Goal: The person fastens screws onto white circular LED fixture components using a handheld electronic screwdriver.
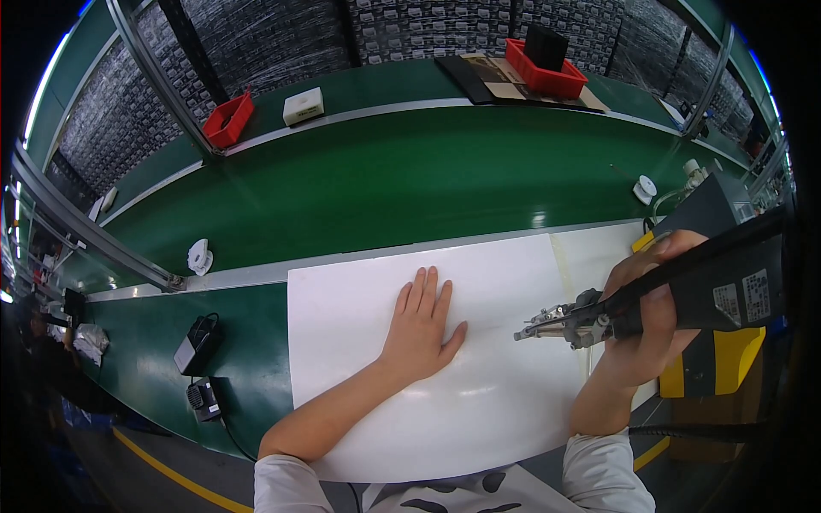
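Observation:
My left hand (417,329) lies flat on a large white board (479,427), fingers stretched forward and thumb apart, holding nothing. To the right, my right hand (658,323) is wrapped around a dark tool with a metal tip (590,321). Its narrow silvery nozzle and small clamps point left, above the board's right part. The tool's black body (727,291) reaches back toward the right edge and bears pale labels. Whether the tip touches the board I cannot tell. Part of my palm is hidden behind the tool.
Red bins (227,120) and a white block (304,106) stand on the back shelf. White spools (199,256) sit beyond the board at both sides. Small black boxes with cables (197,344) lie left on the green table (256,321). A yellow-and-black unit (718,363) stands right.

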Tool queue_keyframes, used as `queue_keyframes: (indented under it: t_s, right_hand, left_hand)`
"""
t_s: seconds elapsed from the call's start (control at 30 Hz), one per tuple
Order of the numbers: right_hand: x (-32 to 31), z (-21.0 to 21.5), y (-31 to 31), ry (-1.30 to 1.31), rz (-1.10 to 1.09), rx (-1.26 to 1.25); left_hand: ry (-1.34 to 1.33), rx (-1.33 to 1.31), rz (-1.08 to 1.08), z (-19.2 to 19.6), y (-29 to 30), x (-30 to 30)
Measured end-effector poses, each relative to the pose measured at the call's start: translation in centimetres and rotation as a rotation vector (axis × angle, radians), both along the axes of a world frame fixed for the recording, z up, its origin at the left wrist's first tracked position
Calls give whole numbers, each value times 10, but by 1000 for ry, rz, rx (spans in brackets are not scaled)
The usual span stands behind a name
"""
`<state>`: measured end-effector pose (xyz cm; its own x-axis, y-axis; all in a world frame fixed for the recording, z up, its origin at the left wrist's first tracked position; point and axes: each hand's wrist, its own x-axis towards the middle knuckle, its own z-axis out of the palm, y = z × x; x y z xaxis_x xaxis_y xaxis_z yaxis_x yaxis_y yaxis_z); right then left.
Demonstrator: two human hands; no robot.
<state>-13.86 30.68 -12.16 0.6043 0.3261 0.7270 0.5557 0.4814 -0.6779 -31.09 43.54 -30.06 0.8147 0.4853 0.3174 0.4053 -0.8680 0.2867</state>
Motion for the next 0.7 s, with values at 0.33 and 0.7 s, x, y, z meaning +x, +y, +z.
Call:
queue_keyframes:
  t_s: [0.33, 0.7]
  right_hand:
    - [-4, -5, 6, 54, 5, 76]
    - [11, -8, 1, 3, 88, 69]
  left_hand:
    - [-60, -10, 15, 3, 3, -10]
    - [23, 364, 528, 19, 181, -110]
